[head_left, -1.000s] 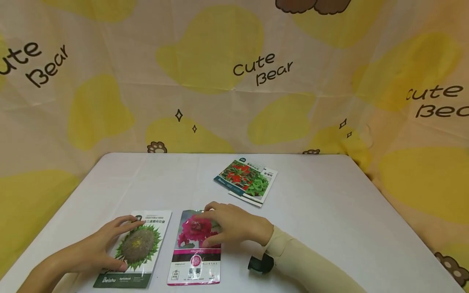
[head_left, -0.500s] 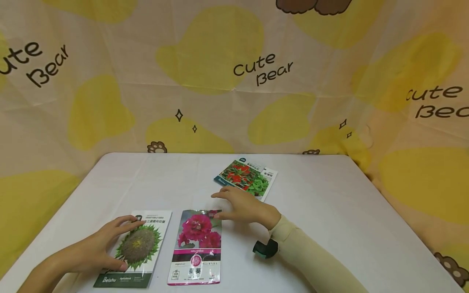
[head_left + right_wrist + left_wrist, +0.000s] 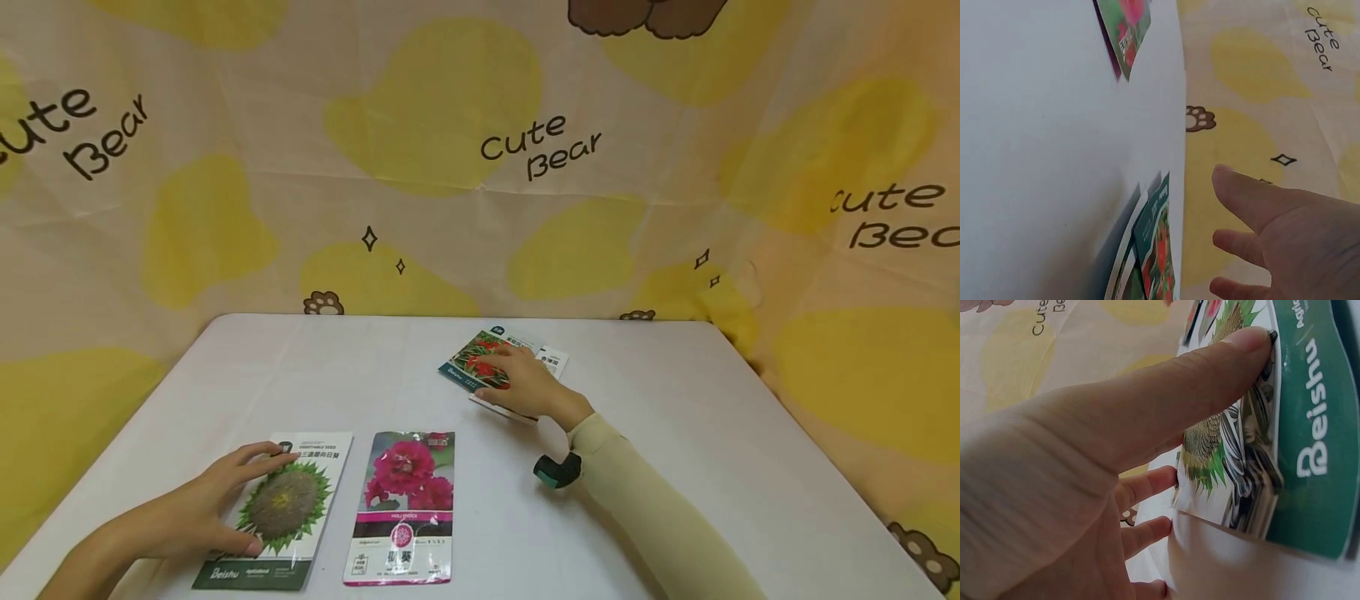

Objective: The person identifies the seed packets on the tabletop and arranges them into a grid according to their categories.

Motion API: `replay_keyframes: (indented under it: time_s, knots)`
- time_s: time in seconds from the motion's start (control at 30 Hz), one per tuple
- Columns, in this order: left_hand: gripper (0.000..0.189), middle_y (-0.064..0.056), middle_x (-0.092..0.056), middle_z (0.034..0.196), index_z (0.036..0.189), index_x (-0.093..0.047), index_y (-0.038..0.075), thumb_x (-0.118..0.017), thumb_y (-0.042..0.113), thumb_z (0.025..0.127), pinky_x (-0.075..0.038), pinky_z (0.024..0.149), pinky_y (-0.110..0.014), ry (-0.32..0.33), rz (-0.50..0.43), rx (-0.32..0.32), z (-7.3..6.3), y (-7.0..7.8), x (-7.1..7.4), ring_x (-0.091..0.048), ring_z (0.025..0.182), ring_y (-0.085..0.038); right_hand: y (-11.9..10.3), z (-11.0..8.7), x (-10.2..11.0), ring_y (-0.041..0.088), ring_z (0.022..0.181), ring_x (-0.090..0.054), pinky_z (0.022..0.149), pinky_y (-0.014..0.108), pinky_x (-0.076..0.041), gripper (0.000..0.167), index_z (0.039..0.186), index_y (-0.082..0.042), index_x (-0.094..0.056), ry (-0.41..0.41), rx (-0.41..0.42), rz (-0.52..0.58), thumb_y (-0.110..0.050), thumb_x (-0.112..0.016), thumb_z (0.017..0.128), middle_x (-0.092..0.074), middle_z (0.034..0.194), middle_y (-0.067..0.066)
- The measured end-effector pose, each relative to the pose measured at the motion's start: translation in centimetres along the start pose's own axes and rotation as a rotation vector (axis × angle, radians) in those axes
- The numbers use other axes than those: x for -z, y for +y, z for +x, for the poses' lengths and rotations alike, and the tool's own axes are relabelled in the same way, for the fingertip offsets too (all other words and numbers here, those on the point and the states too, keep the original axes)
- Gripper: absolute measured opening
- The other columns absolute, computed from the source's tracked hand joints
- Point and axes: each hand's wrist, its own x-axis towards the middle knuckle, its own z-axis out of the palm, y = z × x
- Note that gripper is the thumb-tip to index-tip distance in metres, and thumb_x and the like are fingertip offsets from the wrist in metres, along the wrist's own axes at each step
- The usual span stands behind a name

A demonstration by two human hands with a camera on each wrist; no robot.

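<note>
My left hand (image 3: 202,500) rests on the left side of a seed packet with a sunflower head (image 3: 288,500), at the front left in the head view. In the left wrist view, the thumb (image 3: 1197,375) lies across this packet's face near its green "Beishu" band, with the other fingers along its edge. My right hand (image 3: 528,385) hovers over a red-flower seed packet (image 3: 467,365), fingers spread and holding nothing. A white-edged packet (image 3: 553,362) lies partly under the red-flower one, its picture hidden by the hand. Between the hands lies a pink hollyhock seed packet (image 3: 405,475), untouched.
All the packets lie on a white table (image 3: 322,375). Behind it hangs a yellow-patterned "Cute Bear" cloth (image 3: 427,100). A black band with a small device (image 3: 557,472) shows at my right wrist.
My right hand has left the hollyhock packet and moved away from me and to the right, over the red-flower packet. The left hand has stayed on the sunflower packet.
</note>
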Motion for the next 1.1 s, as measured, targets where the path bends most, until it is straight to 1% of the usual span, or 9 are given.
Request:
replay_keyframes:
  time_s: [0.13,0.23,0.43,0.47,0.67,0.8,0.97,1.03,1.1]
  knots:
    - [0.097,-0.002,-0.043,0.147,0.151,-0.046,0.031,-0.089,0.051,0.066,-0.049,0.088,-0.043,-0.003,-0.021,0.003,-0.1,0.1,0.0,-0.023,0.127,0.015,0.9,0.6,0.3,0.049,0.146,-0.031,0.112,0.071,-0.028,0.064,0.152,-0.015,-0.048,-0.007,-0.089,-0.036,-0.044,-0.064,0.097,-0.036,0.16,0.024]
    - [0.098,-0.001,-0.044,0.145,0.15,-0.047,0.032,-0.09,0.05,0.064,-0.049,0.087,-0.04,0.006,-0.017,0.001,0.0,0.1,-0.1,-0.022,0.126,0.017,1.4,0.8,0.3,0.049,0.145,-0.032,0.111,0.072,-0.029,0.066,0.153,-0.016,-0.046,-0.025,-0.144,-0.055,-0.047,-0.062,0.097,-0.033,0.161,0.024]
    - [0.098,-0.008,-0.042,0.147,0.15,-0.047,0.029,-0.092,0.041,0.065,-0.047,0.087,-0.061,-0.007,-0.081,-0.008,-0.1,0.1,-0.2,-0.022,0.128,0.014,1.7,1.4,0.1,0.049,0.141,-0.035,0.111,0.07,-0.03,0.066,0.153,-0.019,-0.046,-0.046,-0.205,-0.084,-0.049,-0.062,0.097,-0.034,0.161,0.023]
    - [0.098,-0.008,-0.042,0.147,0.151,-0.046,0.029,-0.092,0.042,0.065,-0.048,0.087,-0.062,-0.009,-0.082,-0.01,-0.1,0.0,-0.2,-0.022,0.128,0.014,1.8,1.5,0.0,0.048,0.141,-0.036,0.111,0.069,-0.03,0.065,0.153,-0.019,-0.046,-0.045,-0.211,-0.089,-0.048,-0.062,0.097,-0.035,0.161,0.022]
    - [0.097,-0.002,-0.043,0.144,0.15,-0.047,0.029,-0.09,0.047,0.066,-0.048,0.087,-0.032,0.02,-0.021,-0.037,-0.1,0.0,-0.1,-0.019,0.128,0.02,1.9,2.1,-0.4,0.047,0.143,-0.034,0.113,0.068,-0.028,0.067,0.154,-0.021,-0.045,-0.056,-0.25,-0.113,-0.05,-0.062,0.096,-0.034,0.161,0.021]
    - [0.096,-0.001,-0.043,0.146,0.15,-0.047,0.03,-0.09,0.048,0.066,-0.048,0.087,-0.033,0.015,-0.029,-0.021,-0.2,0.1,-0.1,-0.017,0.126,0.022,1.9,2.3,-0.5,0.047,0.144,-0.033,0.115,0.067,-0.026,0.068,0.154,-0.021,-0.045,-0.07,-0.261,-0.125,-0.051,-0.062,0.096,-0.034,0.162,0.021]
    - [0.096,-0.003,-0.042,0.146,0.151,-0.046,0.028,-0.091,0.042,0.067,-0.047,0.087,-0.031,0.014,-0.032,-0.038,-0.2,0.0,-0.2,-0.017,0.128,0.021,1.7,2.4,-0.5,0.046,0.14,-0.038,0.115,0.065,-0.028,0.063,0.151,-0.021,-0.049,-0.082,-0.251,-0.135,-0.05,-0.061,0.097,-0.039,0.159,0.019]
    - [0.096,-0.003,-0.042,0.146,0.151,-0.046,0.028,-0.091,0.042,0.067,-0.047,0.087,-0.032,0.013,-0.032,-0.036,-0.2,0.0,-0.2,-0.017,0.128,0.021,1.6,2.5,-0.6,0.046,0.14,-0.039,0.115,0.065,-0.028,0.062,0.151,-0.021,-0.05,-0.089,-0.244,-0.138,-0.05,-0.061,0.097,-0.041,0.158,0.018]
    - [0.096,-0.004,-0.041,0.146,0.151,-0.046,0.028,-0.091,0.042,0.067,-0.049,0.088,-0.04,0.011,-0.048,-0.038,-0.2,0.0,-0.1,-0.019,0.129,0.019,1.6,2.7,-0.6,0.045,0.139,-0.039,0.116,0.065,-0.027,0.062,0.151,-0.021,-0.05,-0.1,-0.243,-0.138,-0.05,-0.06,0.097,-0.042,0.158,0.017]
